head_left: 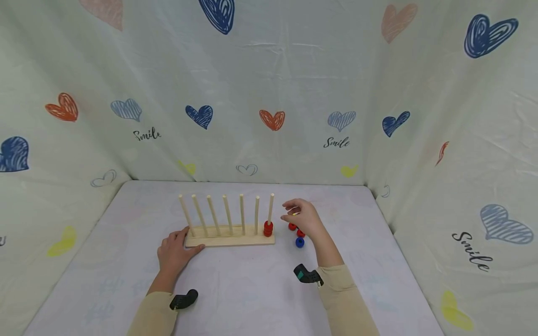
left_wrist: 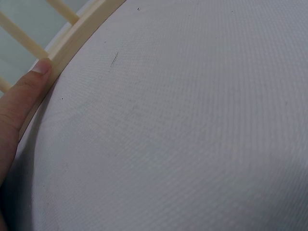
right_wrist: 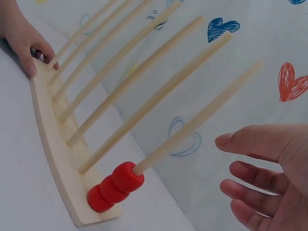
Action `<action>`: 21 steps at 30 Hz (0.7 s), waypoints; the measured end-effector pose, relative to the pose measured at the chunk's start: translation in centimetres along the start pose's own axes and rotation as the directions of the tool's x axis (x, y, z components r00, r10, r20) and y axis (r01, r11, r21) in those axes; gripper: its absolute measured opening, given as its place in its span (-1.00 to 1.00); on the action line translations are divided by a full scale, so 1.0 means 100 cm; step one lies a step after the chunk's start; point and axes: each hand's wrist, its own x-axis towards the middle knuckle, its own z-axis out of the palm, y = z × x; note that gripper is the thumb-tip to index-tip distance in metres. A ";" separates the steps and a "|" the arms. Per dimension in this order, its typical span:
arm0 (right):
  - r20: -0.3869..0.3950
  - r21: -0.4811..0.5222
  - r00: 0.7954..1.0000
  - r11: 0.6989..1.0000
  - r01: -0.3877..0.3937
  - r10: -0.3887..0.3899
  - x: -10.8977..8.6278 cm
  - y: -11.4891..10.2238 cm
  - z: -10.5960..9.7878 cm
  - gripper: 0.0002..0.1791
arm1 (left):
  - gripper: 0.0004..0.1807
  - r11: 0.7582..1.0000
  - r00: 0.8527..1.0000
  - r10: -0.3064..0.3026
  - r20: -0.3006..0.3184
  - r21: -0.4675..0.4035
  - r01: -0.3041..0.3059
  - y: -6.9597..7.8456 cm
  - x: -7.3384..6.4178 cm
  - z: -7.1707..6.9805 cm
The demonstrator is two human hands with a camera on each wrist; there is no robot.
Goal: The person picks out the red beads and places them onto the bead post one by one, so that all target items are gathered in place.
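A wooden rack with several upright pegs (head_left: 235, 240) stands on the table. My left hand (head_left: 173, 252) grips its left end, thumb along the front edge and fingers behind; the left wrist view shows the thumb (left_wrist: 29, 89) pressed to the base. Three red beads (right_wrist: 115, 186) are stacked at the bottom of the rightmost peg (right_wrist: 202, 115). My right hand (head_left: 303, 217) hovers just right of that peg, its fingers loosely bent, thumb apart and nothing between them in the right wrist view (right_wrist: 269, 173).
Below my right hand lie loose beads: red ones (head_left: 300, 233) and a blue one (head_left: 300, 242). A bit of yellow (head_left: 296, 213) shows between the right fingers in the head view. A heart-printed curtain (head_left: 269, 149) hangs behind the table (head_left: 239, 289).
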 end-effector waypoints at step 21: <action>-0.054 0.047 0.994 0.995 -0.091 0.094 -0.008 0.048 0.003 -0.64 | -0.02 1.000 1.000 0.000 0.005 -0.008 0.000 0.002 -0.001 -0.002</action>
